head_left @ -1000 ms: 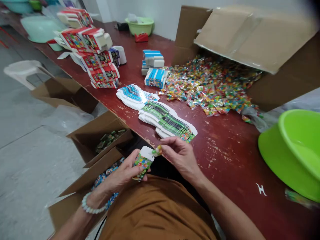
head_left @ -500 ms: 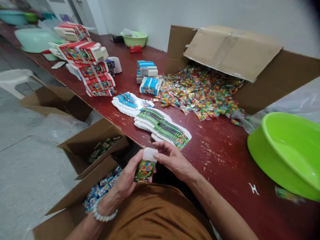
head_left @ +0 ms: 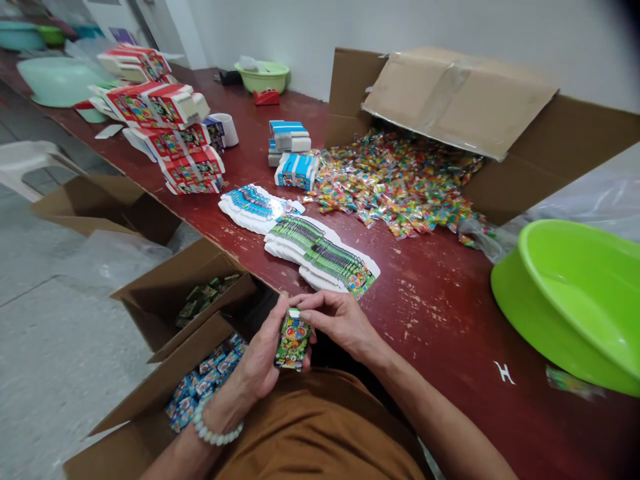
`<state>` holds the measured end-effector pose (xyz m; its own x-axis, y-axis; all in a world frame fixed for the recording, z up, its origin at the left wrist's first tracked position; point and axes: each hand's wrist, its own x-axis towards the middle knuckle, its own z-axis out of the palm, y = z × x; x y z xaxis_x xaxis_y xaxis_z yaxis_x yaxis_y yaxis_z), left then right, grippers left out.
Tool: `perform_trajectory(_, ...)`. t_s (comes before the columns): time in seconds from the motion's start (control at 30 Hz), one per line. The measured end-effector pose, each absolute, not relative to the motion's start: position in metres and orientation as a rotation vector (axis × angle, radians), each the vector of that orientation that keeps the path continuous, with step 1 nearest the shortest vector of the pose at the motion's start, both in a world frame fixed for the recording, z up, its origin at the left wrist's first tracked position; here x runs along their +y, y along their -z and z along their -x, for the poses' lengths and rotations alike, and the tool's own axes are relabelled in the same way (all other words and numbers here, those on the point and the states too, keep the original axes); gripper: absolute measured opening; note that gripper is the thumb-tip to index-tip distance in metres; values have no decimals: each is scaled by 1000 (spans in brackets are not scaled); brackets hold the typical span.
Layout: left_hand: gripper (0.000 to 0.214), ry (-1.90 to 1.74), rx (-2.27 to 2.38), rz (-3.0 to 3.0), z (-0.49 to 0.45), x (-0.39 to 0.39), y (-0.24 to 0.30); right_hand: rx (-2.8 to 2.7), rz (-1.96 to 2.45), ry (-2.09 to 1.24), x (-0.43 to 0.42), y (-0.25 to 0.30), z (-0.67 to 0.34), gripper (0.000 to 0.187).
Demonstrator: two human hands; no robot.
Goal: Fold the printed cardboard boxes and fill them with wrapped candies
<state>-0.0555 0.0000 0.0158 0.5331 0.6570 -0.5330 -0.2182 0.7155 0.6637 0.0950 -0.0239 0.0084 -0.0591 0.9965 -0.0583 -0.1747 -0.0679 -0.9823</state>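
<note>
My left hand (head_left: pixel 264 353) is wrapped around a small green candy box (head_left: pixel 293 341) with colourful printing, held upright just off the table's front edge. At the top of that box, my right hand (head_left: pixel 345 327) pinches the end, its thumb against a small bit of white flap. Some of its fingertips are hidden behind the box. Just beyond my hands lies a fanned row of flat green cartons (head_left: pixel 335 259), and past it a row of blue ones (head_left: pixel 257 207).
Wrapped candies (head_left: pixel 390 180) spill from a cardboard box (head_left: pixel 450 100) on the red table (head_left: pixel 425 320). A green basin (head_left: pixel 560 313) stands right. Bundled red cartons (head_left: pixel 155 107) are stacked left. Below the edge, open boxes hold green packs (head_left: pixel 205 300) and blue packs (head_left: pixel 205 377).
The white top flap, which stood up, is now folded down with only a small strip showing. My right fingers have come in over the box's top. The view has shifted slightly.
</note>
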Motion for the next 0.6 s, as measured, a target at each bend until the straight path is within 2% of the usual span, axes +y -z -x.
perform_trajectory(0.1,69,-598,892,-661,55,0,-13,-929,1042,-1511,-18,-11,-92,27)
perform_trajectory(0.23,77,-606,849,-729,60,1,-3,-914,1013,-1486,-15,-9,-89,23)
perform_trajectory(0.6,52,-633,882,-461,59,7,-7,-1433,1092,-870,-35,6,-81,6)
